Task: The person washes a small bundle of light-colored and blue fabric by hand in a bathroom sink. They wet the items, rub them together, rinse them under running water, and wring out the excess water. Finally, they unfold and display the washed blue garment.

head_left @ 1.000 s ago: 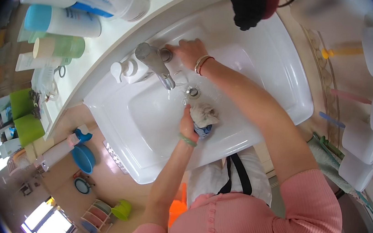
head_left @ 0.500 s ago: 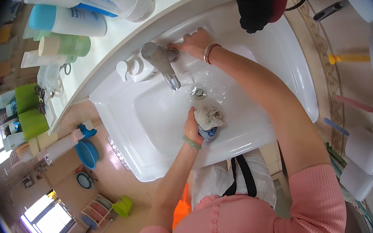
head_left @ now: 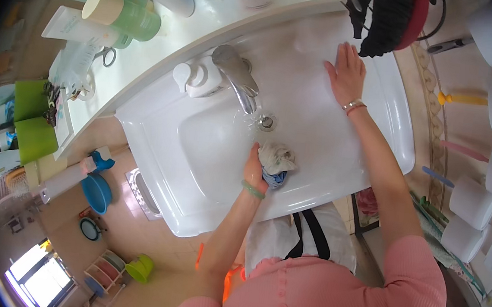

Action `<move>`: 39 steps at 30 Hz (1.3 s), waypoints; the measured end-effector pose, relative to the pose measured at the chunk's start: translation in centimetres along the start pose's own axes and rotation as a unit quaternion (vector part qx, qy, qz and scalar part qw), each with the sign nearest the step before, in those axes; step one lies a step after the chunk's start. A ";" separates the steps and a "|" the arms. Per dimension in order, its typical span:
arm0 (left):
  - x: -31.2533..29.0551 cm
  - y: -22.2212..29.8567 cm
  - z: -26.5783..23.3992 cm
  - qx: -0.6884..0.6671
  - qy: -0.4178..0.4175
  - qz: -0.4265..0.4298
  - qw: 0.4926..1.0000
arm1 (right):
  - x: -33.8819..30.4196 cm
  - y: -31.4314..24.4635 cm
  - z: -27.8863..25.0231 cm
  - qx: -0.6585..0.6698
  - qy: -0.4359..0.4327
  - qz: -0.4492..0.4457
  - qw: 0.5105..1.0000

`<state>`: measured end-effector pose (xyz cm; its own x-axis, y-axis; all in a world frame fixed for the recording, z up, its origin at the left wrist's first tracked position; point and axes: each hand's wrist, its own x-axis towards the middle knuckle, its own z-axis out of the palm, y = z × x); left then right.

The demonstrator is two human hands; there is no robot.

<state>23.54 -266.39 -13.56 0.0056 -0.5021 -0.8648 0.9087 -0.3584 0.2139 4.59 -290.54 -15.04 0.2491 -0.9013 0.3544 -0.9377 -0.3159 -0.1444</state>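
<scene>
A damp, crumpled bundle of white and blue cloth (head_left: pixel 277 160) is in my left hand (head_left: pixel 254 171), low over the near part of the white sink (head_left: pixel 332 145). The thumb shows along the cloth's left side; most of the fingers are hidden behind it. Farther to the right, my right hand (head_left: pixel 347 77) is open and holds nothing. It is over the far right of the sink, its fingertips just below a black ruffled item (head_left: pixel 388 24) with a red part. Water glistens at the mouth of the metal faucet (head_left: pixel 237 75), beside the drain (head_left: pixel 266 123).
A white pump bottle (head_left: pixel 198 79) stands left of the faucet. Bottles and tubes, among them a green bottle with a cream cap (head_left: pixel 134 19), crowd the white counter (head_left: pixel 124 76). White cups (head_left: pixel 470 200) and toothbrushes line the right wall. A blue basin (head_left: pixel 97 192) is at the lower left.
My right hand has moved right from beside the faucet to the sink's far right, and its fingers are now stretched out. The left hand still holds the cloth in nearly the same place.
</scene>
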 end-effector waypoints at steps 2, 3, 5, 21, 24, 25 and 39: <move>0.4 0.0 -0.4 -0.006 -0.011 -0.011 1.000 | 0.6 -2.2 1.9 -0.062 0.001 0.036 0.997; 0.4 0.1 -0.4 -0.005 -0.010 -0.012 1.000 | 0.7 -2.9 2.4 -0.011 -0.012 0.071 0.997; 0.3 0.4 -0.1 -0.004 -0.007 -0.010 1.000 | 0.2 -5.3 3.2 0.029 -0.045 -0.007 0.999; -0.6 1.8 -1.0 -0.034 0.014 0.001 0.999 | -3.5 -13.6 2.4 0.920 -0.277 0.256 0.104; -0.7 2.0 -0.7 -0.041 0.006 -0.003 0.999 | 1.5 -12.2 -0.5 0.626 -0.235 0.205 0.714; -0.9 2.0 0.0 -0.033 0.004 -0.007 0.999 | 2.3 -10.9 0.8 0.444 -0.130 0.060 0.885; -1.8 2.5 -1.2 -0.082 0.031 0.016 0.996 | -5.9 -22.6 -1.6 0.213 -0.204 -0.344 0.892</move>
<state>26.24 -265.46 -12.00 0.0569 -0.4605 -0.8858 0.9636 -0.2069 0.1695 23.95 -277.65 -12.37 0.8783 -0.4567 0.1416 -0.3744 -0.8410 -0.3905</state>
